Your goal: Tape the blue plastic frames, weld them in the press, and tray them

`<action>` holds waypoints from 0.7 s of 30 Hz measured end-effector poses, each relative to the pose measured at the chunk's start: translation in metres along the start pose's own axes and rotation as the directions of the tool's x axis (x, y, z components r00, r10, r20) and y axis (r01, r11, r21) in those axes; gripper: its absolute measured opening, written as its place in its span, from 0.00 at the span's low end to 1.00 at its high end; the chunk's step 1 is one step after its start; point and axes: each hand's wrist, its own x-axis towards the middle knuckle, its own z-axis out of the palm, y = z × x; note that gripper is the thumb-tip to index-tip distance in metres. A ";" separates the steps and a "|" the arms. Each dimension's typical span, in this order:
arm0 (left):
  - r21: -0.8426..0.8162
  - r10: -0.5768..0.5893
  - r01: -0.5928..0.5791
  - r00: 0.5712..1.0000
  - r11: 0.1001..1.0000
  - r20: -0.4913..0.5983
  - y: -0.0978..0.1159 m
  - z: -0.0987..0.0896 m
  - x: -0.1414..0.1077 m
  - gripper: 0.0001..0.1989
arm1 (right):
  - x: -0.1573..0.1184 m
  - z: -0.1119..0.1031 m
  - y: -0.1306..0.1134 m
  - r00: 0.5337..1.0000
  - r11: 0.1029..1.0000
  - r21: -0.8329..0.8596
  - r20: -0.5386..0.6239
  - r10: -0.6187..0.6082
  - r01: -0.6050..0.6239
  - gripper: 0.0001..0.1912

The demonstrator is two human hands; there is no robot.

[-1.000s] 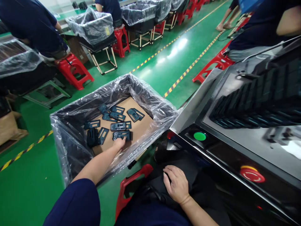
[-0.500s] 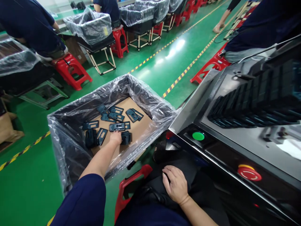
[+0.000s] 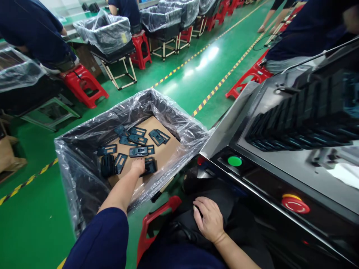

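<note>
My left hand (image 3: 138, 165) reaches into a black bin (image 3: 81, 129) lined with clear plastic. Its fingers point down beside a small stack of black plastic parts (image 3: 150, 165); the fingertips are partly hidden, so a grip cannot be made out. Just beyond the hand lies a flat black part (image 3: 138, 151) with a slot. Several more black frames (image 3: 137, 139) are scattered on the brown cardboard (image 3: 169, 149) in the bin. My right hand (image 3: 209, 218) rests on my dark trousers with its fingers loosely spread, holding nothing.
On the right stands a metal machine with a green button (image 3: 235, 161), a red stop button (image 3: 295, 204) and a row of black parts (image 3: 297, 119). Red stools (image 3: 84, 84) and other lined bins (image 3: 105, 33) stand across the aisle, where people in dark shirts sit.
The small stack by my left hand has shifted and turned slightly, with the hand now closer against it. My right hand stays on my trousers.
</note>
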 end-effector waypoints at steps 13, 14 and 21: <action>-0.076 0.178 -0.178 0.984 0.981 -0.006 0.008 0.023 -0.045 0.18 | -0.001 0.001 0.000 1.000 1.000 0.016 0.002 0.009 -0.009 0.08; -0.084 0.179 -0.179 0.984 0.980 -0.005 0.009 0.025 -0.048 0.18 | -0.001 0.001 0.001 1.000 1.000 0.015 0.002 0.008 -0.008 0.08; -0.160 0.123 -0.121 0.992 0.980 -0.003 0.007 0.025 -0.043 0.20 | -0.001 0.004 0.002 1.000 1.000 0.007 -0.002 -0.005 0.005 0.08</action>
